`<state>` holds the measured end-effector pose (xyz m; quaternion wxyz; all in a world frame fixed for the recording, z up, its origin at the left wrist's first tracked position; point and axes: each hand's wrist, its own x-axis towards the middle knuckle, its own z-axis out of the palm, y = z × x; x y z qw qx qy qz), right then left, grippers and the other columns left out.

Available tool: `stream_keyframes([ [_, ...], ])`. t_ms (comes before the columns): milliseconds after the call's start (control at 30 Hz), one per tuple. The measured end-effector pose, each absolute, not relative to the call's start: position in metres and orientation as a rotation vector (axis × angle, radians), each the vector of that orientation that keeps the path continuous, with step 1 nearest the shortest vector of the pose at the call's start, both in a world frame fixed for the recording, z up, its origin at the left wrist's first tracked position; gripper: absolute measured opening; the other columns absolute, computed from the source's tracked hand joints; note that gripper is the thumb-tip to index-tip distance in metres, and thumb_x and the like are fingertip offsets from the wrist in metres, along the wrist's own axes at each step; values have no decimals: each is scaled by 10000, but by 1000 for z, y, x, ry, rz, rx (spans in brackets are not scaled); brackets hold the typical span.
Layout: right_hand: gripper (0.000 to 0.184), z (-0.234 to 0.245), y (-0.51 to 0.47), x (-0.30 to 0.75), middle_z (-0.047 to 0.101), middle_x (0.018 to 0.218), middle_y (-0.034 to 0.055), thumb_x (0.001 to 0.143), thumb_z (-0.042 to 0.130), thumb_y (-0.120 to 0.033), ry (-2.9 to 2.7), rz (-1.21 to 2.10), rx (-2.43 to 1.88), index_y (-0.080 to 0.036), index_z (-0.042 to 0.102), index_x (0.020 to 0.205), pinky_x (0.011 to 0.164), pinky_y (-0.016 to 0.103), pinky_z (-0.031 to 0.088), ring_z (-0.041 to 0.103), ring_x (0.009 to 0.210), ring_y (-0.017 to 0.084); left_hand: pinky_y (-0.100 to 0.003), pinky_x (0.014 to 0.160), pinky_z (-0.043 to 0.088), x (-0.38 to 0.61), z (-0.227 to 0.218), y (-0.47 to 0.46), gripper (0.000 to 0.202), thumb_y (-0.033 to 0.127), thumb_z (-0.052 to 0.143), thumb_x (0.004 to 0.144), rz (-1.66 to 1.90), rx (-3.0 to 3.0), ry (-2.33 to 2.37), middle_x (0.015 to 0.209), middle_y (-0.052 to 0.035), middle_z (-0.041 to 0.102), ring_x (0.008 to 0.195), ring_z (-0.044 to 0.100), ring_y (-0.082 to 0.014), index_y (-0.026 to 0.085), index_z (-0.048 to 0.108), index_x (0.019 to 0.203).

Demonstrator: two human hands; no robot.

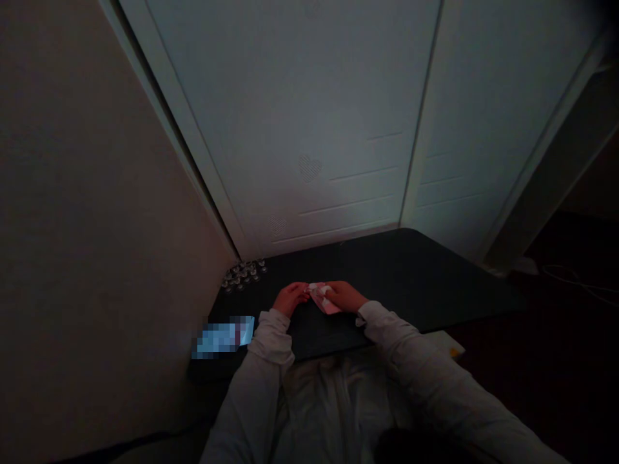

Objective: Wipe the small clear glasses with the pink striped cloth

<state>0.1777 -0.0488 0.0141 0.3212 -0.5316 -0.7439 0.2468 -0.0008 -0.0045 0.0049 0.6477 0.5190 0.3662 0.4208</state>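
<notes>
the pink paper [329, 305] sits on the dark table [411, 283]. the left hand [289, 298] pinches its edge and the right hand [344, 296] pinches its top. it looks light and bendy, so hold the edges.

small shiny pieces [244, 274] at the dark table's [411, 277] far left corner, white doors [314, 129] behind

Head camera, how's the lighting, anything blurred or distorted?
Head view: very dim, brightest on the white door panels; the dark table swallows detail around the pink paper; a blue patch at left is pixelated; their edges splay outward, wide-angle distortion.
</notes>
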Motion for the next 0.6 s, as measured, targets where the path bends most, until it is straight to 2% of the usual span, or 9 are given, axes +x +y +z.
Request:
stream_keyframes([
  [333, 293, 3, -42, 179, 596, 737, 48, 760, 355, -273, -1945, 696, -1340, -120, 586, 853, 550, 206, 347, 494, 615, 117, -218, 544, 393, -1, 4, -4, 302, 314, 639, 587, 960, 1181, 820, 691, -38, 578, 576, 523, -86, 97, 579, 788],
  [600, 314, -4, -39, 180, 608, 862, 53, 763, 366, -271, -1946, 720, -1244, -134, 570, 960, 657, 235, 390, 526, 734, 143, -220, 549, 390, 0, 5, -4, 289, 291, 643, 579, 952, 1194, 830, 682, -27, 572, 571, 517, -81, 101, 575, 787],
])
